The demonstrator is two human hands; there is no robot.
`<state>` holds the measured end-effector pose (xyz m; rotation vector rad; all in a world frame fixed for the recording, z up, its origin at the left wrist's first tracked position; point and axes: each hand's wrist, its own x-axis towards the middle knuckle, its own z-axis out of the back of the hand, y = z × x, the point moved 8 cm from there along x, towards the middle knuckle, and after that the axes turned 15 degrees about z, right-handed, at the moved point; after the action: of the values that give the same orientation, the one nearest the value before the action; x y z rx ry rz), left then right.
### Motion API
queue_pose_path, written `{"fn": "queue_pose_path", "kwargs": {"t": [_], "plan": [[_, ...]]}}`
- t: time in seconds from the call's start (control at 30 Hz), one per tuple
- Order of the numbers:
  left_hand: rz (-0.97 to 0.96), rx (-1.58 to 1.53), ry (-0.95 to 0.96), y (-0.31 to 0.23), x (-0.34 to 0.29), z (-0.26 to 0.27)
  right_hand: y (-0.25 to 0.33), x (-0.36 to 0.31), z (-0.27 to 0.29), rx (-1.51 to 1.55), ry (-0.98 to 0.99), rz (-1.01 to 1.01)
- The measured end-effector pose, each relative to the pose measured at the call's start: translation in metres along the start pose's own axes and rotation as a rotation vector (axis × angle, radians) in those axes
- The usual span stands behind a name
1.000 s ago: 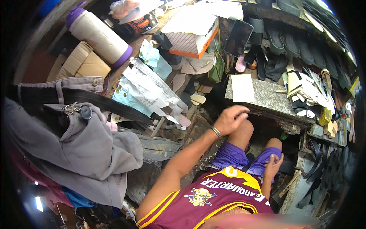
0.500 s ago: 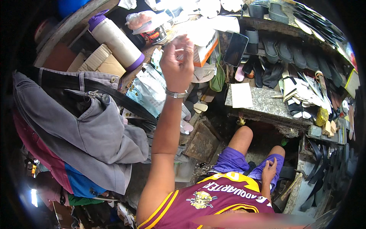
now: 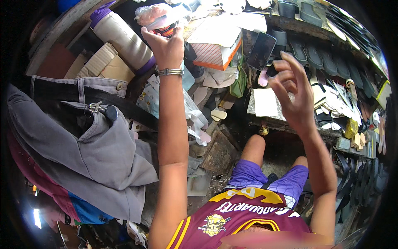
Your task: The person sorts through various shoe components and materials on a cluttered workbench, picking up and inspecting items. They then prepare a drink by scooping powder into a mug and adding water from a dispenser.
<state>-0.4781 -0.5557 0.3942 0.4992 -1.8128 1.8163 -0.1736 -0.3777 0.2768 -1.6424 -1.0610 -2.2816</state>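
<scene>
My left hand (image 3: 168,47) reaches forward at the upper left of the workbench, its thumb and fingers closed round the sides of a red-and-black package (image 3: 165,30). A clear plastic bag with pinkish contents (image 3: 151,15) lies just beyond and partly covers it, so my fingertips are partly hidden. In front of me on the right, my right hand (image 3: 294,93) is raised, with nothing in it and its fingers loosely bent and apart. Past its fingertips a dark phone (image 3: 261,50) leans at the shelf. A pale sheet (image 3: 265,103) lies on the ledge left of that hand.
A white and orange box (image 3: 215,52) stands right of my left hand. A white bottle with a purple lid (image 3: 122,38) leans at the left, above a hanging grey garment (image 3: 95,145). Dark slipper soles (image 3: 315,58) line the right shelf, near stacked pale cut pieces (image 3: 331,101).
My left hand has moved left, from beside the box to the red-and-black package. My right hand has risen from my thigh to above the ledge. The view has shifted slightly.
</scene>
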Motion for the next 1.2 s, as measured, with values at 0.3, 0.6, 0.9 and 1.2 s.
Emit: {"fn": "queue_pose_path", "kwargs": {"t": [0.3,0.6,0.9,1.2], "plan": [[-0.302,-0.083,0.0,0.008,-0.162,0.019,0.03,0.217,-0.189,0.168,0.329,0.418],[-0.062,0.063,0.402,0.106,-0.269,0.028,-0.003,0.259,-0.313,0.29,0.47,0.47],[0.066,0.094,0.402,0.139,-0.264,0.052,-0.019,0.294,-0.348,-0.072,0.138,0.788],[-0.199,-0.092,0.328,0.079,-0.184,0.041,-0.041,0.333,-0.407,-0.261,-0.144,1.022]]}}
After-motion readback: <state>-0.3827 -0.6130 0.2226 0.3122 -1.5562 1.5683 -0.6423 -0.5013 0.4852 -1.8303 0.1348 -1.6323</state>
